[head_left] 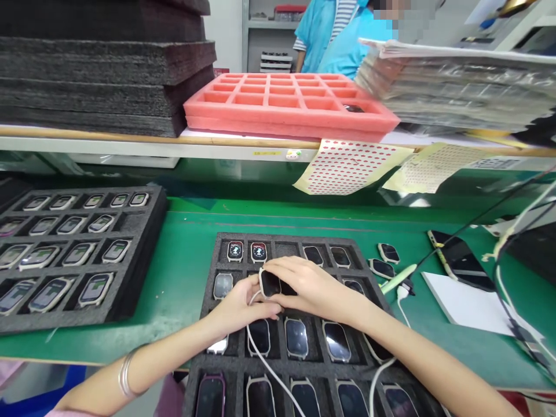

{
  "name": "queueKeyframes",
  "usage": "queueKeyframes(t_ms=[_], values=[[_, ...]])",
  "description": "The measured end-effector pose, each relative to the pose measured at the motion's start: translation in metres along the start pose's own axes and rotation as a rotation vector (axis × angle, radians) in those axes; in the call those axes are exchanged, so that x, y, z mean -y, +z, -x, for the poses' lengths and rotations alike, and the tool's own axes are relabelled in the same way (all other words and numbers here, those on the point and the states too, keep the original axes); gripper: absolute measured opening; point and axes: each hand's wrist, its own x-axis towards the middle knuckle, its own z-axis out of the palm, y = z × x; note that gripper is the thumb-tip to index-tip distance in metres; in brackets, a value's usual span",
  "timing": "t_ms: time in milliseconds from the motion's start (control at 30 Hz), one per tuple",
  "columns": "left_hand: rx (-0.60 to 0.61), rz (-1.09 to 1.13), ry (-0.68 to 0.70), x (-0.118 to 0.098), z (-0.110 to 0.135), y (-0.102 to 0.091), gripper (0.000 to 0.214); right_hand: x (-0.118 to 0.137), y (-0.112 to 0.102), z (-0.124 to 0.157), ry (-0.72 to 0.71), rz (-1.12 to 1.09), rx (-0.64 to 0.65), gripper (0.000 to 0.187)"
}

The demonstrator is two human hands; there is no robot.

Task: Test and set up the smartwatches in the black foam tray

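While the left hand [241, 305] and right hand [308, 286] pinch one watch [270, 284], a foam tray lies close beneath

As the two hands meet above the black foam tray [317, 370], the watch sits between them, its dark screen facing the camera. The left hand is partly curled at the watch's left side, thumb reaching across below. The right hand arches over from the other side, fingers along the top and thumb underneath. A white cable [263, 359] runs from the left hand down over the tray; whether it joins the watch cannot be told.

Around the hands, the tray's walls and other watches [296, 339] leave little sideways room at that level. The tray's near end runs past the front edge of the worktop [182, 260] and out of view.

To the left, a strip of green worktop separates this tray from a second tray [139, 231], also holding watches. To the right, two loose watches [388, 253] lie just beside the tray's edge, then a pale green stick [398, 279], a phone [463, 260] and a white pad [464, 304].

At the far side, a shelf [208, 141] overhangs, sticker sheets [351, 168] hanging from its edge. It carries a pink tray [278, 120] between black foam slabs [87, 87] and a plastic-wrapped stack [447, 87]. Blue clothing [356, 49] shows beyond.
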Motion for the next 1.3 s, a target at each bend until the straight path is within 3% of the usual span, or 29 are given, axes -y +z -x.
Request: queueKeyframes(t_ms=[300,600,933,1300], values=[[-0.169,-0.166,0.061,0.007,0.001,-0.003,0.043,-0.002,0.029,0.002,-0.011,0.058,-0.180,0.040],[-0.163,-0.202,0.068,0.006,0.004,-0.004,0.036,-0.002,0.031,0.002,-0.029,0.028,-0.183,0.038],[-0.142,-0.247,0.077,0.003,0.009,-0.006,0.035,-0.004,0.030,0.003,-0.026,-0.155,-0.166,0.040],[-0.112,-0.243,0.095,0.004,0.008,-0.006,0.031,-0.003,0.030,0.004,-0.039,-0.132,-0.164,0.045]])
